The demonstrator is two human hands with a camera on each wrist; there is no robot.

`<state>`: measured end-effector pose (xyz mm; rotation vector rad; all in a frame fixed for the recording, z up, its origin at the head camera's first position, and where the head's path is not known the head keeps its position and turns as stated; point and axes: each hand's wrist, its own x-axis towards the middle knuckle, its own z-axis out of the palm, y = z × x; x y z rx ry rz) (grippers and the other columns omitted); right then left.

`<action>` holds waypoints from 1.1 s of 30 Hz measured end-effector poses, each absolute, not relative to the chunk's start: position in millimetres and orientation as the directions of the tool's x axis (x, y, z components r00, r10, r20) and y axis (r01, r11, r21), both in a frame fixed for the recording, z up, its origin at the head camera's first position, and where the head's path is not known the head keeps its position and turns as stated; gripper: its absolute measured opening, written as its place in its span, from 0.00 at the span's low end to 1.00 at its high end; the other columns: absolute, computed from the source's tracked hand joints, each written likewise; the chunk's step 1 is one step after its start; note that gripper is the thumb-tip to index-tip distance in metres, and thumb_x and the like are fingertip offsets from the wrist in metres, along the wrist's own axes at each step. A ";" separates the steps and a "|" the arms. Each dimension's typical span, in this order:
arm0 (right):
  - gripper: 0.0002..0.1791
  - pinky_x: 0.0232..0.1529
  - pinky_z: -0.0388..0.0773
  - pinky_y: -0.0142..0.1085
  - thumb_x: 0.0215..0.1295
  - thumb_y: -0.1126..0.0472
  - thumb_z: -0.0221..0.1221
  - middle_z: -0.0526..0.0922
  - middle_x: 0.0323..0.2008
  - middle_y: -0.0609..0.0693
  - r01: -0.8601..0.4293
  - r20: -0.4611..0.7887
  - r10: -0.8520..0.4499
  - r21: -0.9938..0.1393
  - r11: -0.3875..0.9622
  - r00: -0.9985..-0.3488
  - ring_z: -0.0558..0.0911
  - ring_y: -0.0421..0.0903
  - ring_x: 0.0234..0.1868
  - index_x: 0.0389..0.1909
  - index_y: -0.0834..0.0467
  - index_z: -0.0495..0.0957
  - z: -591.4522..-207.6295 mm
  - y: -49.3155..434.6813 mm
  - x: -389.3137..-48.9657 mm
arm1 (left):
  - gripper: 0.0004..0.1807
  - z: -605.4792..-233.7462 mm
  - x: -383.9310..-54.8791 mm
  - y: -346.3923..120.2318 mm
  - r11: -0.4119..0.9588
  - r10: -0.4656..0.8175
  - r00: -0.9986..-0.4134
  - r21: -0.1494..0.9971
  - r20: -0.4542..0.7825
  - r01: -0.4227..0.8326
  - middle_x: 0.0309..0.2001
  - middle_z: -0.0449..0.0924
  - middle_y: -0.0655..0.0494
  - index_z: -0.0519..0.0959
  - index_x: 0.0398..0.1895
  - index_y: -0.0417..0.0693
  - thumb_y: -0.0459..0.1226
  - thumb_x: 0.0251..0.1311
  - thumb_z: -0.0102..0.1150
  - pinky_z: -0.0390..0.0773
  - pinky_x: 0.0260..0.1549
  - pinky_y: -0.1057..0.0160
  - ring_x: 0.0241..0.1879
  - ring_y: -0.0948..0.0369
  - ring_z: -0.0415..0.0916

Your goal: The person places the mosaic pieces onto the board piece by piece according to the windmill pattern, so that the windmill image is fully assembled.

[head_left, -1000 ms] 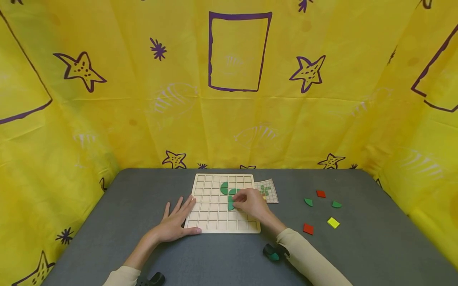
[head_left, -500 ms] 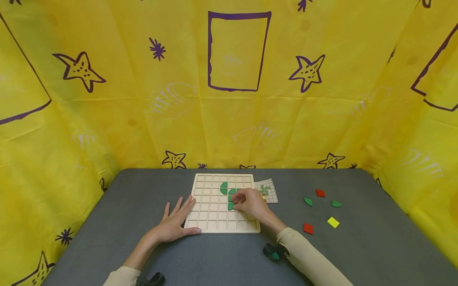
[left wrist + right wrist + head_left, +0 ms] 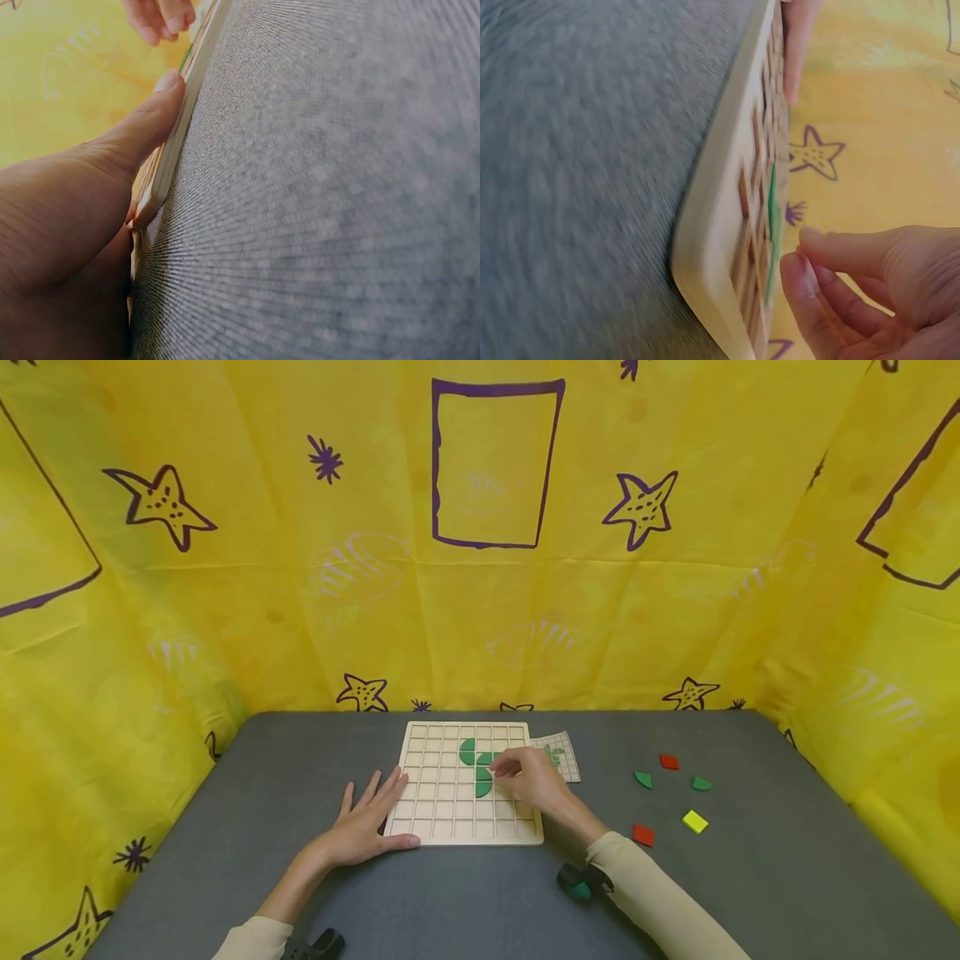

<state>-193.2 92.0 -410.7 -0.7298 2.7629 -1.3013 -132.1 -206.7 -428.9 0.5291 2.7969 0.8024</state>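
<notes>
A square wooden grid board [image 3: 431, 827] lies on the dark table. Several green quarter-circle pieces sit in its cells, among them one green quarter-circle [image 3: 483, 789] by the right fingertips. My left hand [image 3: 360, 833] rests at the board's left side, fingers spread over the edge and thumb [image 3: 154, 112] along the near edge. Over the board's right half is my right hand [image 3: 531, 779]. In the right wrist view its thumb and index tips are close together, apart from the green pieces [image 3: 772, 210], with nothing visible between them. It hides some right-hand cells.
Behind the right hand lies a printed pattern card [image 3: 570, 764], partly covered. To the right are loose pieces: a red square [image 3: 670, 762], another red square [image 3: 642, 835], a yellow square [image 3: 695, 822] and green quarter-circles [image 3: 701, 783]. A yellow patterned curtain [image 3: 480, 635] stands behind the table.
My right fingertips have drawn slightly right, off the green pieces, uncovering more of them. The left hand stays put; the head view has shifted slightly.
</notes>
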 end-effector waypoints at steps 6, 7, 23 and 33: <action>0.06 0.34 0.80 0.36 0.60 0.68 0.66 0.85 0.31 0.48 -0.374 0.187 -0.356 -0.723 0.581 -0.916 0.83 0.43 0.33 0.38 0.61 0.86 -399.3 103.4 -196.8 | 0.57 -425.5 -132.1 -207.2 0.783 0.392 -0.918 0.544 -0.057 0.300 0.78 0.39 0.41 0.47 0.78 0.41 0.59 0.55 0.65 0.22 0.63 0.31 0.75 0.36 0.31; 0.06 0.33 0.80 0.35 0.59 0.68 0.67 0.85 0.31 0.48 -0.375 0.194 -0.349 -0.722 0.582 -0.917 0.83 0.43 0.33 0.38 0.62 0.86 -397.8 106.0 -197.3 | 0.57 -425.4 -131.8 -207.1 0.781 0.394 -0.918 0.546 -0.054 0.303 0.78 0.39 0.41 0.47 0.78 0.41 0.59 0.55 0.65 0.22 0.63 0.31 0.75 0.36 0.31; 0.08 0.35 0.81 0.39 0.60 0.66 0.67 0.87 0.34 0.49 -0.353 0.227 -0.276 -0.703 0.617 -0.934 0.84 0.47 0.35 0.41 0.62 0.85 -387.9 157.2 -201.6 | 0.57 -426.4 -132.0 -206.0 0.796 0.391 -0.917 0.528 -0.076 0.295 0.78 0.38 0.42 0.46 0.78 0.42 0.61 0.56 0.63 0.22 0.63 0.31 0.75 0.37 0.31; 0.09 0.40 0.82 0.46 0.61 0.67 0.66 0.87 0.37 0.54 -0.345 0.256 -0.232 -0.662 0.665 -0.938 0.85 0.51 0.38 0.42 0.63 0.85 -380.1 198.4 -205.3 | 0.57 -428.0 -132.5 -206.9 0.793 0.387 -0.919 0.536 -0.077 0.289 0.78 0.38 0.43 0.46 0.78 0.43 0.60 0.56 0.64 0.21 0.63 0.32 0.75 0.38 0.30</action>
